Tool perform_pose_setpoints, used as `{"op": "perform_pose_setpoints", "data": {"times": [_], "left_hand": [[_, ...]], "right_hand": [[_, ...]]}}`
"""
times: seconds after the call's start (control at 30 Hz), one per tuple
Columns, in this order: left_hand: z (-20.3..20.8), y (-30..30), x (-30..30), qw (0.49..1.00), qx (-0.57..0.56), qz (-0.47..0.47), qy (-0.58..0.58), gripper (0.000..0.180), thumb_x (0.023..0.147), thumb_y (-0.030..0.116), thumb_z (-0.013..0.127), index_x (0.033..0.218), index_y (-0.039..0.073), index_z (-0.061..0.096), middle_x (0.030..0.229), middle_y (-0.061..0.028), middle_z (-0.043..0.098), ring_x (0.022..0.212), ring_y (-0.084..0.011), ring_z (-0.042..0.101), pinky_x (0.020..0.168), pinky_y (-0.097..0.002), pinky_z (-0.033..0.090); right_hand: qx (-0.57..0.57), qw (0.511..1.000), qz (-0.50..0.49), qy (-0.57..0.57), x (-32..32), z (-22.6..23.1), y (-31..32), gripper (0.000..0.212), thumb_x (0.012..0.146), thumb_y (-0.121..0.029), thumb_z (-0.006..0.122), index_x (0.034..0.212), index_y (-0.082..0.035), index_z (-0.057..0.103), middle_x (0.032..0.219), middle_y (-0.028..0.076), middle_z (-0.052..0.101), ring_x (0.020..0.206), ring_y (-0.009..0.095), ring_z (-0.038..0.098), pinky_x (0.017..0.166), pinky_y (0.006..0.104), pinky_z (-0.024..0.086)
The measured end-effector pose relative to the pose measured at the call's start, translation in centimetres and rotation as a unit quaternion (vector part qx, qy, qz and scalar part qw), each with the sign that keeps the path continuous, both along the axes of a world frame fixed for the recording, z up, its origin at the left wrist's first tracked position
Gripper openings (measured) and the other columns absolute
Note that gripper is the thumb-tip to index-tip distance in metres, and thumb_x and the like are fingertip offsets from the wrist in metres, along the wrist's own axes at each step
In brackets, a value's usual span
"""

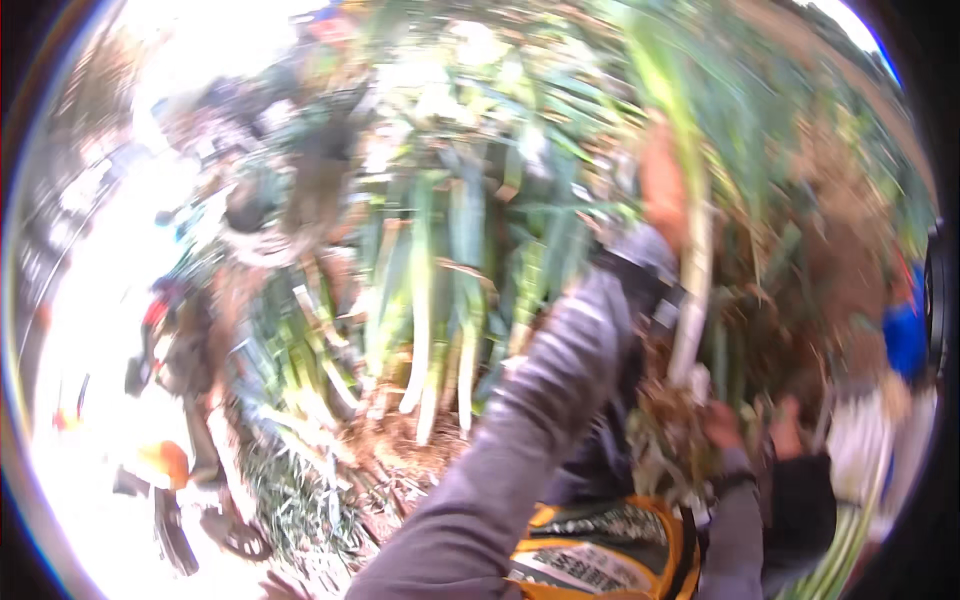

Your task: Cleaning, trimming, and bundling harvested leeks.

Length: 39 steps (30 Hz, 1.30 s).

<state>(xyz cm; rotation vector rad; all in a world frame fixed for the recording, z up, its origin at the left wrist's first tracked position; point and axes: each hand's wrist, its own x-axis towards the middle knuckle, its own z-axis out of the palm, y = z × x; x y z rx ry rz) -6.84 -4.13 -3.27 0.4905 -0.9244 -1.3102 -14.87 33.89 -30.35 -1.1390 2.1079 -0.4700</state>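
Note:
My left arm, in a grey sleeve with a dark band at the wrist, reaches up and forward. My left hand (662,185) is closed round the green part of a long leek (692,280), whose white shaft hangs downward. Close to its root end is my right hand (722,425), below and to the right of my left. Motion smears its fingers, so its grip is not clear. Beside it shows another hand (788,428) from a black sleeve, which seems to be another person's.
Several leeks (420,300) stand or lean in a row at centre-left, with straw and leaf scraps below. A yellow and black printed bag or pad (600,550) lies at the lower middle. Leeks (845,550) and something blue (903,325) show at right. An orange round object (163,464) is at left.

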Motion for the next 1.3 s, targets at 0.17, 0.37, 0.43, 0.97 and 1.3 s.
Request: {"op": "perform_pose_setpoints", "data": {"times": [0.17, 0.37, 0.43, 0.97, 1.3], "left_hand": [[3.1, 4.2, 0.6, 0.95, 0.153, -0.264, 0.063, 0.074, 0.095, 0.072, 0.03, 0.123, 0.008, 0.055, 0.097, -0.0071, 0.059, 0.083, -0.0164, 0.053, 0.076, -0.0332, 0.045], [3.3, 4.0, 2.1, 0.895, 0.206, -0.37, 0.139, 0.051, 0.096, 0.061, 0.048, 0.104, 0.011, 0.057, 0.087, -0.0033, 0.056, 0.079, -0.0188, 0.053, 0.074, -0.0346, 0.046], [3.6, 4.5, 1.8, 0.875, 0.208, -0.409, 0.153, 0.049, 0.095, 0.058, 0.052, 0.103, 0.01, 0.057, 0.087, -0.003, 0.055, 0.078, -0.0185, 0.053, 0.073, -0.0336, 0.045], [4.3, 5.7, 2.3, 0.876, 0.119, -0.458, 0.09, 0.046, 0.088, 0.04, 0.073, 0.114, 0.004, 0.06, 0.092, -0.0021, 0.062, 0.08, -0.0145, 0.059, 0.071, -0.0297, 0.048], [1.1, 7.5, -1.9, 0.828, 0.069, -0.498, 0.248, 0.044, 0.085, 0.03, 0.077, 0.119, 0.009, 0.058, 0.105, -0.0023, 0.063, 0.093, -0.0176, 0.06, 0.078, -0.0342, 0.051]], "right_hand": [[-0.25, 0.963, -0.086, 0.053, -2.4, 14.8, -6.1, 0.042, 0.1, -0.028, 0.054, 0.125, 0.006, 0.058, 0.123, 0.023, 0.061, 0.112, 0.033, 0.061, 0.096, 0.0399, 0.046], [-0.441, 0.893, -0.086, -0.028, 4.5, 28.6, -16.2, 0.035, 0.099, -0.018, 0.056, 0.126, 0.005, 0.057, 0.123, 0.019, 0.062, 0.112, 0.025, 0.061, 0.096, 0.0349, 0.045], [-0.431, 0.9, -0.064, 0.03, 2.8, 28.0, -17.1, 0.032, 0.097, -0.016, 0.059, 0.123, 0.003, 0.059, 0.12, 0.018, 0.063, 0.109, 0.024, 0.061, 0.095, 0.0345, 0.046], [-0.459, 0.884, -0.077, 0.04, 4.0, 30.3, -17.0, 0.025, 0.096, -0.008, 0.06, 0.118, 0.003, 0.06, 0.113, 0.012, 0.065, 0.101, 0.018, 0.059, 0.092, 0.0298, 0.045], [-0.42, 0.896, -0.141, -0.028, 0.0, 29.3, -17.9, 0.035, 0.094, -0.016, 0.065, 0.123, 0.004, 0.059, 0.119, 0.012, 0.062, 0.104, 0.016, 0.057, 0.092, 0.0301, 0.045]]}}
